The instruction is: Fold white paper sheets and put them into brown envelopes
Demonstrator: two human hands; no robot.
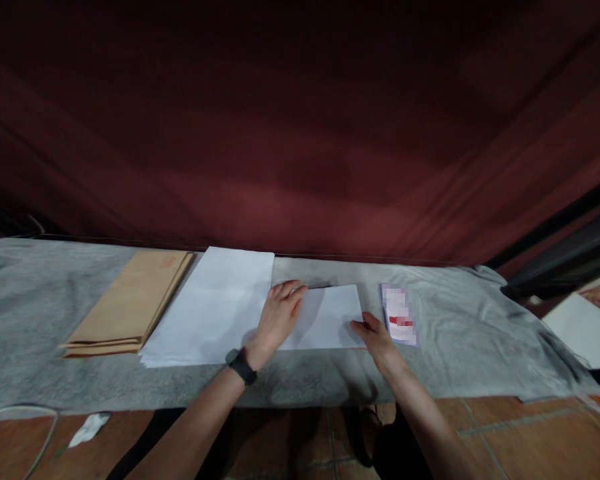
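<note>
A white sheet of paper [330, 319], apparently folded, lies crosswise on the grey cloth between my two hands. My left hand [283, 310] rests over its left end, fingers stretched out and nearly flat. At the right edge of the paper, my right hand [373, 331] pinches it between thumb and fingers. Just left of my left hand is a stack of larger white paper sheets [220, 300], partly covered by that hand and wrist. To the right of my right hand lies a small purple-edged leaflet [399, 313] with a red mark, its print blurred.
Brown paper envelopes [130, 300] are piled on the left, against the white stack. Grey cloth [455, 333] covers the long table. A dark red curtain [300, 167] hangs behind it. On the tiled floor at left are a white cable [50, 437] and a crumpled tissue [89, 429].
</note>
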